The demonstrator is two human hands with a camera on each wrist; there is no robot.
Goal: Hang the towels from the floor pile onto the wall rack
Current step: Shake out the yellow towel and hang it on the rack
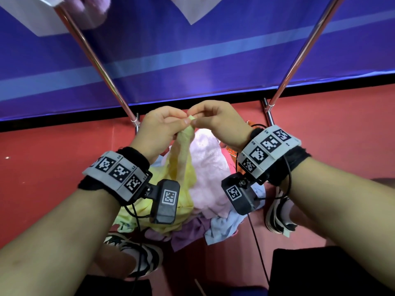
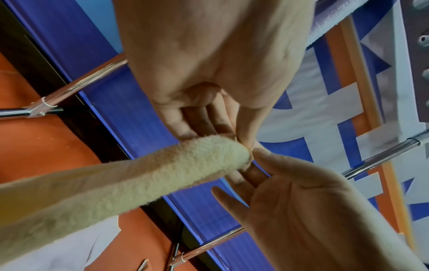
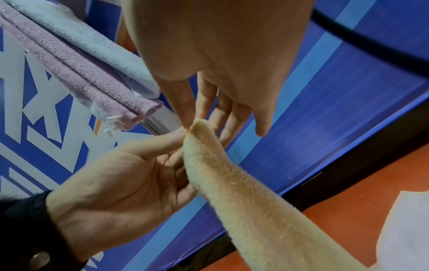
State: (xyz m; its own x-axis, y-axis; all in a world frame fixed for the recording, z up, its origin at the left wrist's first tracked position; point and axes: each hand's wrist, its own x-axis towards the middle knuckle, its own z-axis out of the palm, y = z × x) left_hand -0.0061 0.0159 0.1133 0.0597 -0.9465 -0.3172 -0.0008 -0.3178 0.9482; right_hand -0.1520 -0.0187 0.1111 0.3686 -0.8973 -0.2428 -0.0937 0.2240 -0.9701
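Observation:
A pale yellow towel [image 1: 184,161] hangs in a narrow strip from one upper corner, and its lower part still lies on the floor pile [image 1: 210,167]. My left hand [image 1: 185,123] and right hand [image 1: 196,120] both pinch that corner, fingertips meeting. The left wrist view shows my left hand [image 2: 242,144] pinching the yellow towel [image 2: 139,179] tip, with my right hand [image 2: 256,161] against it. In the right wrist view my right hand [image 3: 189,124] pinches the same towel [image 3: 232,183] corner. The rack's chrome rods [image 1: 96,58] slant up on both sides.
The pile holds pink, purple [image 1: 188,231] and light blue [image 1: 224,227] towels on the red floor. A purple towel [image 3: 81,69] and a light blue towel [image 3: 92,40] hang on the rack bar. My feet [image 1: 139,255] stand either side of the pile. A blue banner wall [image 1: 192,60] lies behind.

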